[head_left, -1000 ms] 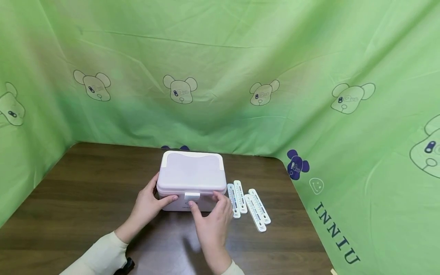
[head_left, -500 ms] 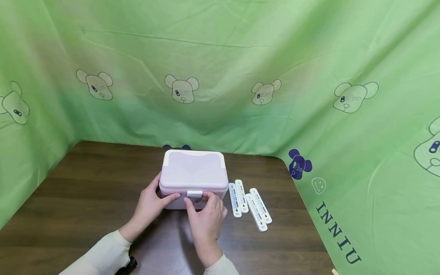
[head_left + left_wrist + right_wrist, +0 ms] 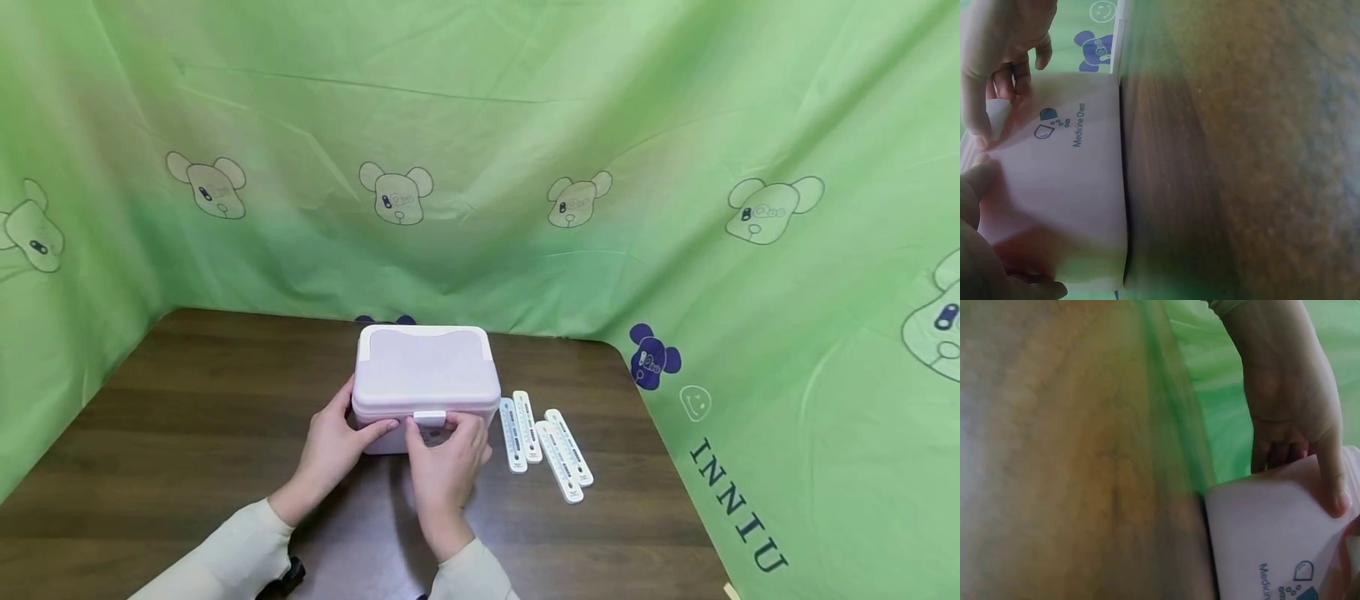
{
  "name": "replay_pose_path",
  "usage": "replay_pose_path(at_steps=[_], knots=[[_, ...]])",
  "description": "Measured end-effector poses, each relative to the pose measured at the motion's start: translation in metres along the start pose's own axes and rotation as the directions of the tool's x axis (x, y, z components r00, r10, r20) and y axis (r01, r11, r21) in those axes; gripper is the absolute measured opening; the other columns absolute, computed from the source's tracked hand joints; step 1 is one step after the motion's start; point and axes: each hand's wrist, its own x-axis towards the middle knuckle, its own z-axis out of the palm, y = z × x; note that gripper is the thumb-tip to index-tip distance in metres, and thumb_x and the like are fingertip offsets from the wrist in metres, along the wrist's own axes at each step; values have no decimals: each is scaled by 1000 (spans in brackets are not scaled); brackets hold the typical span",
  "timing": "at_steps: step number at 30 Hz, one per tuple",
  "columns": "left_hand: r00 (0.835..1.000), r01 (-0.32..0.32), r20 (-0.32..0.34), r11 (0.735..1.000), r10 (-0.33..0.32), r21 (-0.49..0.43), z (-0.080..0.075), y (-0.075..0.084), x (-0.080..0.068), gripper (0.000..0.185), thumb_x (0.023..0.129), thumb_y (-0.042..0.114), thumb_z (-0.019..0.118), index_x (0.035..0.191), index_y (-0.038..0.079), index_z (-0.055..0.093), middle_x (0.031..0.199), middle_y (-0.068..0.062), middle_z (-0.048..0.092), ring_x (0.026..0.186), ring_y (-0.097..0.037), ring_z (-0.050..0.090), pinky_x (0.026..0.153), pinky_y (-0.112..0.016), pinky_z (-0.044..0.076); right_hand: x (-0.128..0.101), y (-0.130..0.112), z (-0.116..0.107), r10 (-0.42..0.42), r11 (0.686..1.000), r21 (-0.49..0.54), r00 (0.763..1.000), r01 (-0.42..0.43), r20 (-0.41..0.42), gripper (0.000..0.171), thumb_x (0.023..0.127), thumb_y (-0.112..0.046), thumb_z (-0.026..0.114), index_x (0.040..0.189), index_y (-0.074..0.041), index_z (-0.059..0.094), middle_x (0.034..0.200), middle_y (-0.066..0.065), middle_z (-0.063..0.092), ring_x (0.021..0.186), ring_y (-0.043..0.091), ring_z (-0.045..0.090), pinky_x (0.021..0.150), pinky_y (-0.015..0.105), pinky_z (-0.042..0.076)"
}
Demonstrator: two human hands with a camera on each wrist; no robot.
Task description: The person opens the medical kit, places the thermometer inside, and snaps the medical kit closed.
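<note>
Now both hands on pale pink medicine chest (image 3: 425, 379), mid-table. Left hand (image 3: 335, 446) grips front-left corner, thumb pressed on front wall, fingers curled round side. Right hand (image 3: 444, 462) pinches white front latch (image 3: 429, 418), fingers bunched together. Four white thermometer strips (image 3: 543, 443) lie just beside chest's right side, on dark wooden table (image 3: 187, 417).

Thermometers (image 3: 543, 443) crowd the box's (image 3: 423, 367) right; left lies open
</note>
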Motion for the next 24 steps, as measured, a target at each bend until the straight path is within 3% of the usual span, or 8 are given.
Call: replay_pose_path(at_steps=[13,24], knots=[[1000,19,-6,1000,-19,3,4,0,0,100,72,46,92,154,10,47,140,-14,64,126,-29,62,99,-49,52,17,-7,-11,18,999,-52,988,-10,154,55,61,-32,92,89,-12,49,82,0,49,78,21,48,83,39,33],[1000,9,5,1000,-9,1,3,1,-1,100,75,48,90,156,11,44,142,-13,63,129,-26,61,101,-49,52,23,-9,-19,-28,991,-127,980,53,195,55,62,-38,91,89,-13,50,79,-2,48,77,22,50,80,38,33]])
